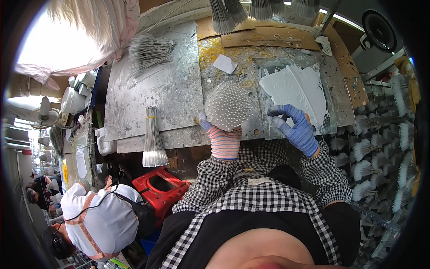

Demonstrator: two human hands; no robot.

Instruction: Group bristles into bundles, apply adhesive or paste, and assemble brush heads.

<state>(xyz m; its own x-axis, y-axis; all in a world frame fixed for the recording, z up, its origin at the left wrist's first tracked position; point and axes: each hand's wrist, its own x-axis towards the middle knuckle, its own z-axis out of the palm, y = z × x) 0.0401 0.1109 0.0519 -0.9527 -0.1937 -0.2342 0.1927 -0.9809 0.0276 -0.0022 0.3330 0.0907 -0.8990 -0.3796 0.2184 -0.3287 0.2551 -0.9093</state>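
My left hand (224, 140), in an orange-and-white striped glove with grey-blue fingertips, is closed around a bundle of thin wires (229, 105). The bundle's white-dotted tips fan out toward the camera and hide its stems. To the right, my right hand (296, 132) wears a blue glove with darker fingertips. Its fingers are bent but apart, and I see nothing between them. That hand hovers over the near edge of a thick white paste (295, 87) spread on a glass sheet (331, 117). Whether the glove touches the paste, I cannot tell.
A banded wire bundle (152, 134) overhangs the bench's (156, 96) front edge; loose wires (150, 51) lie farther back. White paper (225, 64) sits mid-bench. Wire bundles (227, 15) stand at the back. A red stool (159, 190) and a co-worker (101, 219) are left, racked brushes (367, 170) right.
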